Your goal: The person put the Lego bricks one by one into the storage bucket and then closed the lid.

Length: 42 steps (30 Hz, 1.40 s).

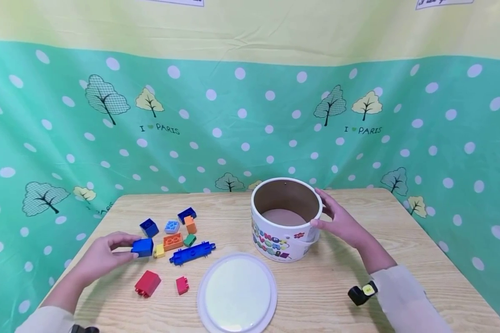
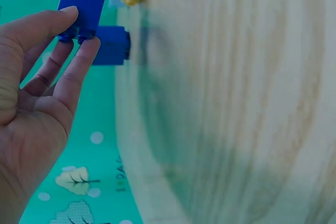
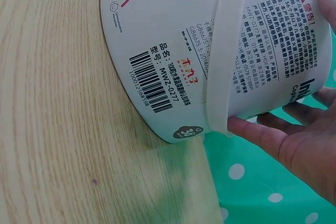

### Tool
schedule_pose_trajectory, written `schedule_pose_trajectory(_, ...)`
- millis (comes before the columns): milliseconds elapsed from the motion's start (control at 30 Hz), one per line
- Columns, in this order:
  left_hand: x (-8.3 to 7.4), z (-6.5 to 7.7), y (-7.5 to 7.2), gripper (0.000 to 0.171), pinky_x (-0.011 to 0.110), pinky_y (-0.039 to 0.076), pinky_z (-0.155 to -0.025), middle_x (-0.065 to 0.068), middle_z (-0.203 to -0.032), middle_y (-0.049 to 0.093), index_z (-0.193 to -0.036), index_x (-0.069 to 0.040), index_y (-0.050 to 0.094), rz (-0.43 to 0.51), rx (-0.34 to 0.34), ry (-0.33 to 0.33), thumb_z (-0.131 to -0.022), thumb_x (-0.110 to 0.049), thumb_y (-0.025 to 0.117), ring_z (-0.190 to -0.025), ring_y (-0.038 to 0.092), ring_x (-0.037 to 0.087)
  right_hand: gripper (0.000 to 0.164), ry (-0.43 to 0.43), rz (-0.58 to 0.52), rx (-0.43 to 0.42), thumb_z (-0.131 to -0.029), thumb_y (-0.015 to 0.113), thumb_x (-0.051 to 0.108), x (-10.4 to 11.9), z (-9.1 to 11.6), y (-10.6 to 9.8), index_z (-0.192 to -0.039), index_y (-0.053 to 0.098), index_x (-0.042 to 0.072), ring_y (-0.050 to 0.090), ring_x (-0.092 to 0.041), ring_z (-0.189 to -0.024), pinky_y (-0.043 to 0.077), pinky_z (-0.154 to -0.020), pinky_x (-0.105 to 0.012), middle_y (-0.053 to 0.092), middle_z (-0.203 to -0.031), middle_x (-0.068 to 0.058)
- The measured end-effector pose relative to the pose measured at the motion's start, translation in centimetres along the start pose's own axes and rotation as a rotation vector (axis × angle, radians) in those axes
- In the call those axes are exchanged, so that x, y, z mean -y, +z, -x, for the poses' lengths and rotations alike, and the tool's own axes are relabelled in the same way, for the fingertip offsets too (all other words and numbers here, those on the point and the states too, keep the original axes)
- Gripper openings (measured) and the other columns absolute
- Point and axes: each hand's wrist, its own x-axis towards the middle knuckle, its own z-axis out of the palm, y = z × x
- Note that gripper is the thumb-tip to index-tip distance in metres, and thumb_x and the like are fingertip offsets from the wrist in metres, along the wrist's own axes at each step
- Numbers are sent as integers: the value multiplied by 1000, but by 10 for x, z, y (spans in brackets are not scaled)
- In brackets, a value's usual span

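At far left, your left hand (image 1: 102, 259) has its fingers clamped on a blue block (image 1: 143, 247) (its studs face your fingertips). A large red block (image 1: 148, 283) lies nearer you, and a small yellow block (image 1: 159, 250) sits just right of the one you hold. Next come a long blue piece (image 1: 192, 253), then a round white lid (image 1: 238, 293). The open bucket (image 1: 271, 238) stands on the surface (image 1: 316, 286), and your right hand (image 1: 342, 224) grips its right side, fingers spread around the wall.

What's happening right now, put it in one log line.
left fingers: pinching blue block | right fingers: holding bucket | bucket: open | lid: flat on table | other blocks: left of bucket
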Motion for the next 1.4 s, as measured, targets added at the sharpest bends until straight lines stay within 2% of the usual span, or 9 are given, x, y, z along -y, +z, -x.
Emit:
schedule_pose_trajectory(167,-18,-2,-2,42,29,58,-75,23,-125,57,-122,0,64,76,10,2,-86,-17,77,-106,62,41,92,-13,-1,2,-87,73,24,0,0,0,-157,14,16,30,-47,-136,42,-99,-59,21,-157,-19)
schedule_pose_trajectory(367,-42,-6,-1,48,33,58,-76,29,-131,50,-127,3,60,179,42,9,-87,-17,75,-103,66,38,91,-4,-3,-7,-88,73,21,0,1,1,-157,15,16,30,-48,-136,40,-100,-61,22,-157,-19)
schedule_pose_trajectory(533,-60,-9,2,45,32,58,-78,24,-128,52,-127,1,61,219,51,59,-87,-16,75,-104,65,38,91,4,-7,-8,-88,73,21,2,2,3,-157,14,16,29,-48,-136,40,-100,-61,22,-157,-21)
schedule_pose_trajectory(767,-86,-17,9,41,28,57,-79,15,-123,57,-123,-5,64,189,42,137,-86,-18,76,-104,65,33,90,1,-10,-13,-88,72,19,0,1,3,-157,14,15,29,-47,-137,34,-103,-64,22,-157,-20)
schedule_pose_trajectory(933,-106,-22,14,41,28,57,-78,15,-122,57,-123,-4,64,239,83,203,-86,-17,77,-99,68,27,90,2,-4,-15,-89,72,20,-1,1,3,-157,15,17,28,-48,-138,34,-103,-64,21,-158,-19)
schedule_pose_trajectory(1067,-121,-29,17,39,29,57,-77,16,-123,56,-122,-3,64,267,117,272,-85,-13,77,-99,68,28,90,1,-3,-13,-88,72,23,0,1,3,-157,14,16,28,-48,-137,35,-103,-64,21,-157,-19)
schedule_pose_trajectory(1400,-154,-47,24,38,32,59,-73,16,-120,55,-120,-1,65,303,181,354,-85,-9,77,-93,70,28,90,9,-1,-14,-89,72,23,2,2,3,-157,14,17,29,-47,-137,36,-102,-63,22,-157,-19)
